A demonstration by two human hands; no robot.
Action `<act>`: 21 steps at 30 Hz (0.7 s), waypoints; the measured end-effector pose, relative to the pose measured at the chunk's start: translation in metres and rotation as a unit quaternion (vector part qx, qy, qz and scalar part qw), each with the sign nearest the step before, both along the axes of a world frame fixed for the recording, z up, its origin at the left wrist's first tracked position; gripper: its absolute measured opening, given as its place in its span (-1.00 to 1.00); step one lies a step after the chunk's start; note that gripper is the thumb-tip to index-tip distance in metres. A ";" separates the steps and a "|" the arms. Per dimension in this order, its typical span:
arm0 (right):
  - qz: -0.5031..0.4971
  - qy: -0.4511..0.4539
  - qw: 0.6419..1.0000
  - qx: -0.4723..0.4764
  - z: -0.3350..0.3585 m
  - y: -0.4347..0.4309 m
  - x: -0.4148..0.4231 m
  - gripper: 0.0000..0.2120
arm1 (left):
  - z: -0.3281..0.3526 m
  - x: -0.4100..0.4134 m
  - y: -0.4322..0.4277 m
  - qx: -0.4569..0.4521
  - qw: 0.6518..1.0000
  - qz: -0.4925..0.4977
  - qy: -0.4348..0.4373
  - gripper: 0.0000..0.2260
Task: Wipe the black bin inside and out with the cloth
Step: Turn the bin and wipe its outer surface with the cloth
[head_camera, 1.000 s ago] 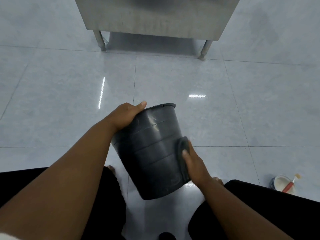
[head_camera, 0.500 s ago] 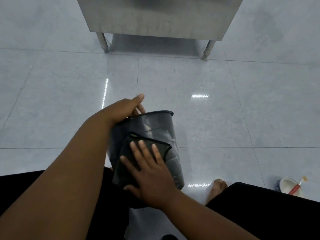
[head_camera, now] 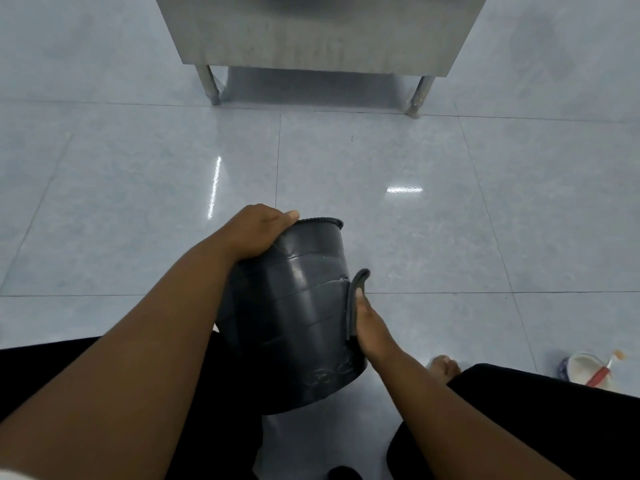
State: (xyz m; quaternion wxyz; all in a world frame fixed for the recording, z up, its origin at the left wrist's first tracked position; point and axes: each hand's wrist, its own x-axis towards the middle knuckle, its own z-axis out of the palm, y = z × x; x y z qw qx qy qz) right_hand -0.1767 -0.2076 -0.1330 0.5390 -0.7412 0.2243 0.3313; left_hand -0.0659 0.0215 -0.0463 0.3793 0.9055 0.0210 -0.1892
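A person is sitting low over a pale tiled floor (head_camera: 381,237), holding the black bin (head_camera: 294,317) up between the knees, clear of the tiles, with its rim tilting away from the camera and its base toward the lap. The bin's opening is facing away, so nothing of its inside or contents is showing. The left hand (head_camera: 258,233) is closing its grip on the bin's upper left side, the thumb lying along the edge by the rim and the fingers wrapping out of sight around the wall. The right hand (head_camera: 370,327) is pressing the dark cloth (head_camera: 355,299) flat against the bin's right side wall; the cloth is standing on edge between palm and plastic, its top corner curling away just above the fingertips. Whether that hand is pinching the cloth or only pushing it with an open palm cannot be told. Black trouser legs (head_camera: 536,417) are framing the lower corners, and bare toes (head_camera: 443,367) are resting on the floor just right of the bin. At the far right, a small white bowl (head_camera: 585,370) is sitting on the tiles with a red-handled utensil (head_camera: 604,372) leaning in it. A steel cabinet (head_camera: 325,29) on legs is standing well beyond.
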 end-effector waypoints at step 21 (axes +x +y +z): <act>0.076 -0.091 0.992 -0.052 0.026 0.015 0.073 -0.39 | -0.001 -0.006 0.010 -0.067 0.996 0.045 0.044 -0.47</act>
